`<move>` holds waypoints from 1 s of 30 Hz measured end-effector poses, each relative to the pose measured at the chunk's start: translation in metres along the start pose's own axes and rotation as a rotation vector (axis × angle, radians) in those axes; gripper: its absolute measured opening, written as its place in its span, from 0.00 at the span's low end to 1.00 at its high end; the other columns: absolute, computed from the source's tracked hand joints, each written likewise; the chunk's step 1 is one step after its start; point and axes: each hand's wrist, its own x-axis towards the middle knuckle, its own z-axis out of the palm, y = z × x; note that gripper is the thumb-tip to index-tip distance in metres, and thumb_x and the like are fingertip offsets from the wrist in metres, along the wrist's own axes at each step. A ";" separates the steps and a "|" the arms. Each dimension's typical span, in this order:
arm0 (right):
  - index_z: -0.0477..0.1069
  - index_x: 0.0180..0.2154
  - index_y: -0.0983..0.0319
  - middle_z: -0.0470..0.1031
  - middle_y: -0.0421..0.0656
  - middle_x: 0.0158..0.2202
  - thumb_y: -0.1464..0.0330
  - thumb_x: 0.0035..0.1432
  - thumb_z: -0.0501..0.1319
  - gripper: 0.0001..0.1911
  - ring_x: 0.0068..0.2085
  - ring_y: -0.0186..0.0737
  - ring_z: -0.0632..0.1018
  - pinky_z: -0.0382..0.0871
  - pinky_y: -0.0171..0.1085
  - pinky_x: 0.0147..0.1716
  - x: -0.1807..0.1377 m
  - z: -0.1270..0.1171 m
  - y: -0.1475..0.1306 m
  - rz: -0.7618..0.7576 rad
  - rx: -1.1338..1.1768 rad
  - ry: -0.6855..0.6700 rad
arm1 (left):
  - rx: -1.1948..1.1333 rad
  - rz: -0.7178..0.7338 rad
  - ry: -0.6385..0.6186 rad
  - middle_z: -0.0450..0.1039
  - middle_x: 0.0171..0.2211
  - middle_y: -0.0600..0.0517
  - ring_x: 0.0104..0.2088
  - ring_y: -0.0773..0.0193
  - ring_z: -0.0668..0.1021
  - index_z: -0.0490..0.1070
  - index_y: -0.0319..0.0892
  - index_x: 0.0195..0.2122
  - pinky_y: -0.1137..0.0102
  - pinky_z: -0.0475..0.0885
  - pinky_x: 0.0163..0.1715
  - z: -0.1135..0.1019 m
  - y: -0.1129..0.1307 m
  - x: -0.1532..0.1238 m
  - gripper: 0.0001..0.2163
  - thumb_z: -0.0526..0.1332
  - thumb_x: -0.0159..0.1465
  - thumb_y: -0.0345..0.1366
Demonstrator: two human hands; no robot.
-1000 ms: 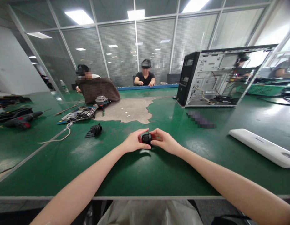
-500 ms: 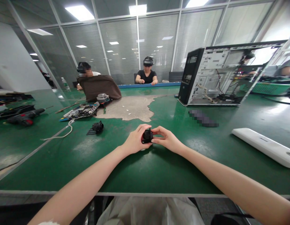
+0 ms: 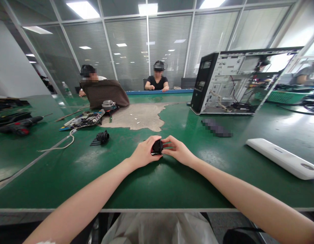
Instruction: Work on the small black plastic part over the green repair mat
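Observation:
Over the green table, my left hand (image 3: pixel 141 153) is wrapped round a small black boxy part (image 3: pixel 157 147) with a thin upright plate on its right side. A bit of red shows beside my left palm. From the right, the fingertips and thumb of my right hand (image 3: pixel 180 152) press against that plate's edge. The part's exact kind cannot be made out, and its left side is covered by my left hand. To the left lies another black part (image 3: pixel 103 136), round and lens-like with a flat slotted bracket.
An open computer case (image 3: pixel 207 81) stands at the back right. Nearer are a pixelated dark object (image 3: pixel 216 128) and a long white device (image 3: pixel 281 157). On the left lie a circuit board (image 3: pixel 83 119), a white cable (image 3: pixel 67 145) and a power drill (image 3: pixel 21 127). Two people sit opposite.
The view has shifted slightly, so the table items sit a little further left. Both hands keep hold of the black part, whose plate is now seen more edge-on.

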 end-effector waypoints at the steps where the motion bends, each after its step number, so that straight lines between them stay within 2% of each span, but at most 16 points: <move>1: 0.62 0.37 0.61 0.69 0.42 0.37 0.70 0.45 0.62 0.15 0.39 0.38 0.74 0.68 0.40 0.40 0.000 0.000 0.000 -0.004 0.002 -0.005 | 0.003 0.001 0.001 0.62 0.47 0.51 0.46 0.60 0.68 0.53 0.46 0.50 0.66 0.65 0.44 0.000 0.000 0.000 0.28 0.62 0.48 0.36; 7: 0.63 0.35 0.62 0.70 0.42 0.37 0.66 0.48 0.59 0.11 0.37 0.36 0.74 0.68 0.40 0.41 0.002 -0.001 0.003 0.026 0.050 -0.005 | -0.017 -0.008 -0.003 0.61 0.48 0.51 0.47 0.59 0.68 0.53 0.46 0.50 0.65 0.64 0.45 0.001 0.000 -0.001 0.28 0.62 0.48 0.34; 14: 0.63 0.34 0.61 0.69 0.41 0.35 0.67 0.48 0.60 0.10 0.38 0.36 0.73 0.68 0.40 0.42 0.004 -0.001 0.007 0.005 0.070 -0.004 | -0.121 0.014 -0.002 0.58 0.52 0.50 0.50 0.59 0.65 0.51 0.46 0.51 0.64 0.61 0.49 0.003 0.002 0.000 0.30 0.62 0.48 0.32; 20: 0.61 0.34 0.61 0.68 0.40 0.36 0.67 0.46 0.61 0.12 0.39 0.37 0.73 0.66 0.42 0.43 0.003 -0.002 0.004 -0.011 0.061 -0.016 | -0.092 -0.023 -0.033 0.62 0.47 0.51 0.45 0.59 0.69 0.52 0.46 0.49 0.65 0.64 0.44 0.003 0.003 0.002 0.29 0.63 0.47 0.36; 30: 0.62 0.32 0.61 0.67 0.39 0.34 0.66 0.48 0.60 0.10 0.38 0.35 0.72 0.66 0.41 0.43 0.006 -0.001 0.003 0.003 0.056 0.011 | -0.058 -0.008 -0.028 0.62 0.46 0.52 0.44 0.60 0.69 0.53 0.46 0.49 0.67 0.64 0.42 0.005 -0.001 0.005 0.28 0.62 0.47 0.35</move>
